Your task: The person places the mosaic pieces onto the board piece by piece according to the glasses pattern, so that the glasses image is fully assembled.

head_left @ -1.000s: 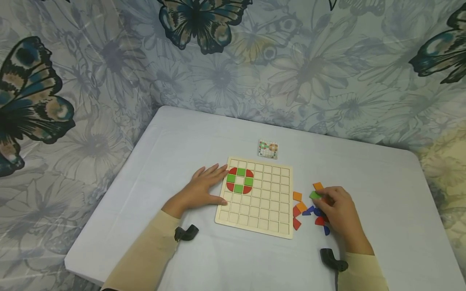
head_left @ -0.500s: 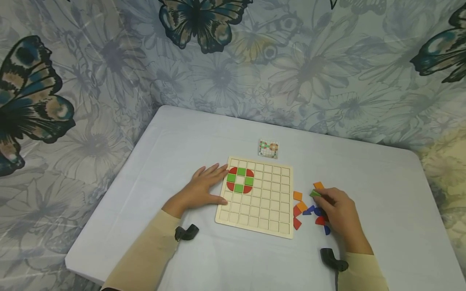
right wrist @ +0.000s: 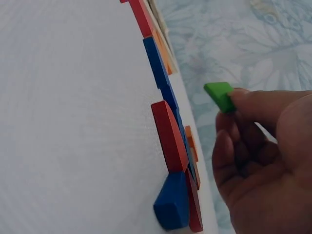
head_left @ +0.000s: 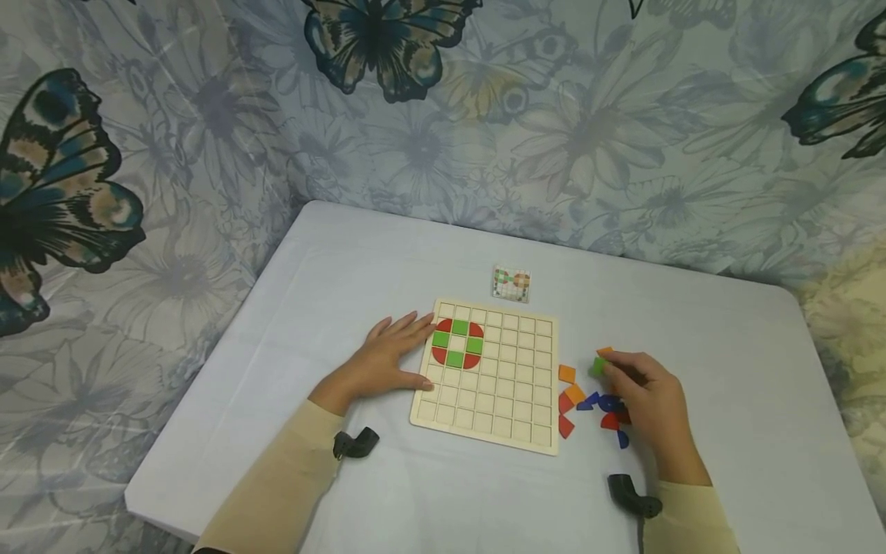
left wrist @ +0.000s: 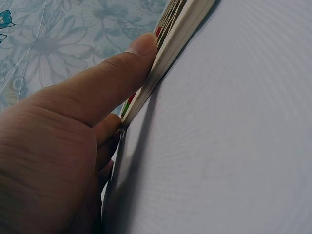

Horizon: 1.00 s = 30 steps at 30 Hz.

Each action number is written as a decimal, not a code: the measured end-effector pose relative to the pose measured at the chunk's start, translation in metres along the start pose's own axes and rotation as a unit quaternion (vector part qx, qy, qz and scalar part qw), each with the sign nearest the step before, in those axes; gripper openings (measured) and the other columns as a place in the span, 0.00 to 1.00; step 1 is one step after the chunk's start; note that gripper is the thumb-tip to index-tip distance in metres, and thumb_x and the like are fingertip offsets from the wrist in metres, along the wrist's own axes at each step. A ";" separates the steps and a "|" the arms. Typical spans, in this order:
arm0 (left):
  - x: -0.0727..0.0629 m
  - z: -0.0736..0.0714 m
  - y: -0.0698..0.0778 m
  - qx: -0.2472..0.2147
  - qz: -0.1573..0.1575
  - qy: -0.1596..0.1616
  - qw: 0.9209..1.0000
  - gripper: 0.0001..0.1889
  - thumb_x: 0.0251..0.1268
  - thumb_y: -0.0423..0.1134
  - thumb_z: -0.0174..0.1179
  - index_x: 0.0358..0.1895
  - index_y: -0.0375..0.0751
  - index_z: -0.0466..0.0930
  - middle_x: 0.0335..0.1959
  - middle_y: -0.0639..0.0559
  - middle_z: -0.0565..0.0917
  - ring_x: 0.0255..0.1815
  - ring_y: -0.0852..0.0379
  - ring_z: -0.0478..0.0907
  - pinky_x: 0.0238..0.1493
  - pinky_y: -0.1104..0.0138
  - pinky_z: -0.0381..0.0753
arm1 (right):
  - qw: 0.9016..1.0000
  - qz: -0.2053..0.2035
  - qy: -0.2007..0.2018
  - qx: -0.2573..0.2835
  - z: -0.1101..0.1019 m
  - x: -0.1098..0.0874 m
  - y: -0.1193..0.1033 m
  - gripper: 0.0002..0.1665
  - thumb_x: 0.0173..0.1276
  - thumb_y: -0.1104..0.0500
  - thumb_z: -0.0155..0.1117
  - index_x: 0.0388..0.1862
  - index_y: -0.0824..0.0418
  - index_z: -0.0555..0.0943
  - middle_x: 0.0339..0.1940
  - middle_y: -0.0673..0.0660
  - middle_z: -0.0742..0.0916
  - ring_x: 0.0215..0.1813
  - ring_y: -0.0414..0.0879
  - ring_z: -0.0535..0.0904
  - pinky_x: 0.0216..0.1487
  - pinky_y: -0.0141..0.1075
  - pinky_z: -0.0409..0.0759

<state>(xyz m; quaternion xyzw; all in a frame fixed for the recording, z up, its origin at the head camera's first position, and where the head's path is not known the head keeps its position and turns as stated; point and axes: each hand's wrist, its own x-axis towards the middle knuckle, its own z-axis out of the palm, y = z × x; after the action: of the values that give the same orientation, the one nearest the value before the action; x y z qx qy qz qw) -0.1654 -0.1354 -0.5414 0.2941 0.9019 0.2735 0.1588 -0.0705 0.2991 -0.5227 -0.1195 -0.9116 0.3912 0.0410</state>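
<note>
A pale wooden grid board (head_left: pixel 498 392) lies on the table, with red rounded pieces and green squares forming a ring in its upper left cells. My left hand (head_left: pixel 388 362) rests at the board's left edge, thumb and fingertips touching the rim, fingers spread. Between thumb and fingers my right hand (head_left: pixel 651 396) pinches a green tile (right wrist: pixel 221 95), held up off the table in the right wrist view. Below that hand lie loose pieces, among them a red piece (right wrist: pixel 169 136) and a blue piece (right wrist: pixel 173 204). The palm hides part of the pile in the head view.
A small printed pattern card (head_left: pixel 511 283) lies behind the board. Orange tiles (head_left: pixel 567 374) and red pieces (head_left: pixel 565 426) lie along the board's right side. The white-covered table (head_left: pixel 360 254) meets a floral butterfly backdrop (head_left: pixel 429 154) at its rear and left.
My right hand has lifted the green tile from the pile, turning it and raising it slightly. The left hand has stayed on the board's edge.
</note>
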 end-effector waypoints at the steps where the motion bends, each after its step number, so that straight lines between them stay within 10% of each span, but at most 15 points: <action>1: 0.000 0.000 0.000 0.001 0.000 0.000 1.000 0.58 0.62 0.67 0.76 0.90 0.51 0.55 0.89 0.64 0.49 0.90 0.57 0.36 0.85 0.49 0.29 | 1.000 -0.004 -0.002 0.008 -0.001 0.000 -0.002 0.20 0.85 0.52 0.65 0.67 0.58 0.88 0.60 0.59 0.87 0.53 0.52 0.82 0.43 0.17 0.77; 10: -0.001 0.000 0.001 0.000 0.002 0.002 1.000 0.59 0.62 0.67 0.77 0.90 0.51 0.55 0.89 0.63 0.50 0.90 0.57 0.37 0.85 0.49 0.30 | 0.997 -0.060 -0.008 0.045 -0.001 -0.003 -0.019 0.14 0.82 0.58 0.69 0.61 0.59 0.91 0.56 0.54 0.89 0.51 0.38 0.81 0.49 0.19 0.78; 30: 0.000 -0.002 0.001 -0.001 0.008 -0.001 1.000 0.58 0.63 0.66 0.76 0.90 0.50 0.55 0.90 0.60 0.50 0.90 0.55 0.37 0.85 0.48 0.31 | 0.986 -0.095 -0.076 0.116 0.040 0.016 -0.066 0.13 0.81 0.53 0.72 0.57 0.56 0.93 0.52 0.51 0.90 0.53 0.45 0.83 0.52 0.26 0.79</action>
<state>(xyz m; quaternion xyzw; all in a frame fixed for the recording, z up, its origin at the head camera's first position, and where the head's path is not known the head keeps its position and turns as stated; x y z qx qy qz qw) -0.1655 -0.1357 -0.5394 0.3013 0.8993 0.2751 0.1575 -0.1048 0.2310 -0.5030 0.0031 -0.8679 0.4963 0.0219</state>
